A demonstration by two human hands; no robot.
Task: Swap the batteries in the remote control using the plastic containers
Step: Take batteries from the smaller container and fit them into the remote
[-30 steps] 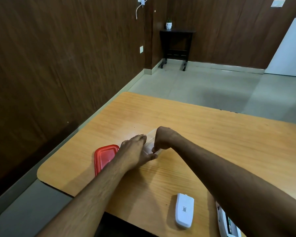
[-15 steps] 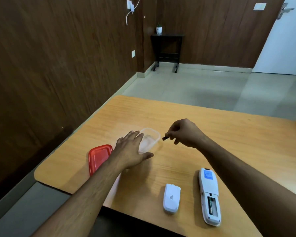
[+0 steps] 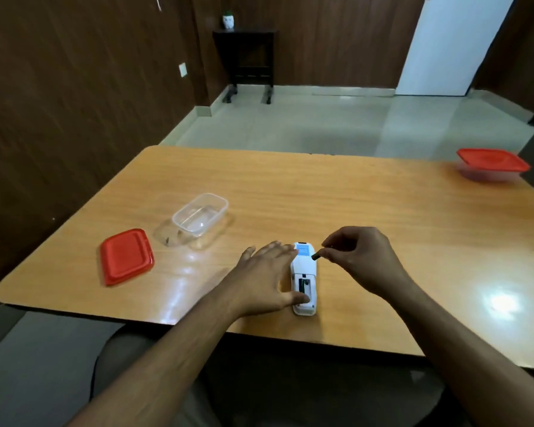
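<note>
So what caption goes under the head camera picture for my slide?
Right hand pinches a battery above the open remote; left hand steadies it.

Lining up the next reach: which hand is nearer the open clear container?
Left. The left hand lies flat beside the remote, on the side toward the clear container. The right hand is past the remote, farther away, pinching a battery.

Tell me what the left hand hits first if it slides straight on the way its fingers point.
Likely the remote control: the left hand points right and slightly away, fingers already at its upper edge. Past it hangs the right hand pinching a battery; depth unclear.
</note>
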